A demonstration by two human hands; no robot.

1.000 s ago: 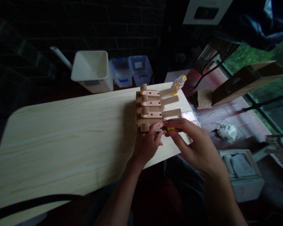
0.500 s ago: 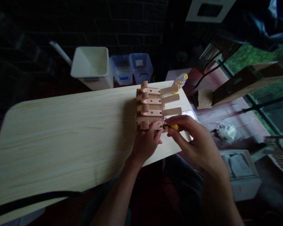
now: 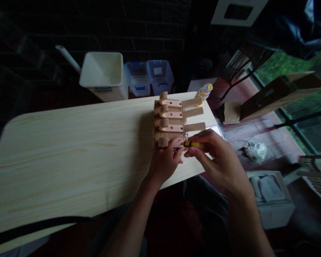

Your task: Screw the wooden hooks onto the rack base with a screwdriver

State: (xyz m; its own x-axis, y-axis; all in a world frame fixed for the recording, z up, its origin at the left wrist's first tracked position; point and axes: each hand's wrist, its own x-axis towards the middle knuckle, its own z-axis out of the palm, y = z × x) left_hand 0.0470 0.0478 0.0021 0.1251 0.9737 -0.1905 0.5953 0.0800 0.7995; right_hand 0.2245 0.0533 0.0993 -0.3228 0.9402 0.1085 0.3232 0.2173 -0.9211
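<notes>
A row of light wooden hooks (image 3: 171, 115) lies on a brown cardboard piece (image 3: 169, 135) near the table's right end. Two dark screw heads or holes show on each of the farther hooks. My left hand (image 3: 164, 164) grips the nearest wooden hook (image 3: 163, 142), its fingers hiding the middle of it. Between the fingertips of my right hand (image 3: 219, 157) is a small yellow and black screwdriver (image 3: 191, 144), lying nearly level. Its tip meets the right part of that hook, beside my left fingers. Clear plastic wrap (image 3: 185, 136) shows just behind the screwdriver.
The pale wooden table (image 3: 69, 153) stretches left. On its far right corner is a clear package with yellow parts (image 3: 204, 93). A phone-like bright object (image 3: 214, 130) lies near the right edge. Behind stand a white bin (image 3: 103, 71) and blue-tinted plastic boxes (image 3: 137, 76).
My right fingers have shifted on the screwdriver, the thumb moving left and slightly down, and more of the yellow handle shows. My left hand stays on the hook.
</notes>
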